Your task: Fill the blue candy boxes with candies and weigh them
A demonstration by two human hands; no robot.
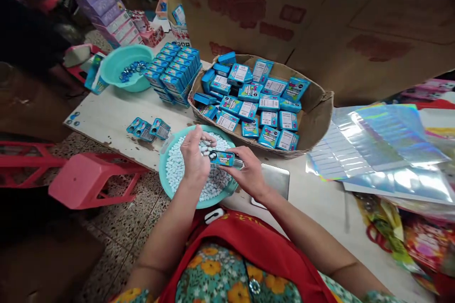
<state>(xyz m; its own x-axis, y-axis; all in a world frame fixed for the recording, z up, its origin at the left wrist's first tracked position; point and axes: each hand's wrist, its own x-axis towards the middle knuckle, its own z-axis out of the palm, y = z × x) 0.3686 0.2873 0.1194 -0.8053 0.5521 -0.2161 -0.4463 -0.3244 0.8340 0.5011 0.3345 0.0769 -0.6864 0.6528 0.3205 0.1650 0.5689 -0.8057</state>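
**Candy box (224,157) at the filling basin**

Watching remotely through the head camera, I found the candy box lying sideways in the right hand (249,175), whose fingers were closed round its far end. It was held above the near-right part of the teal basin (203,205). The left hand (195,156) was closed in a pinch on a few white pellets (177,170) right at the box's other end; whether that end was open I could not tell. The basin sat at the near edge of the table (106,113), just beside the brown basket (322,113) of like boxes. Three loose boxes (147,129) lay to its left.

Risks, as I judged them:
- Pellets slipping from so small a pinch would mostly fall back into the basin, but any knocked outward could roll off the table.
- A forearm pressing the basin's near rim could tip it, since it sat so close to the edge.
- A slack hold on the box could drop it among the pellets.
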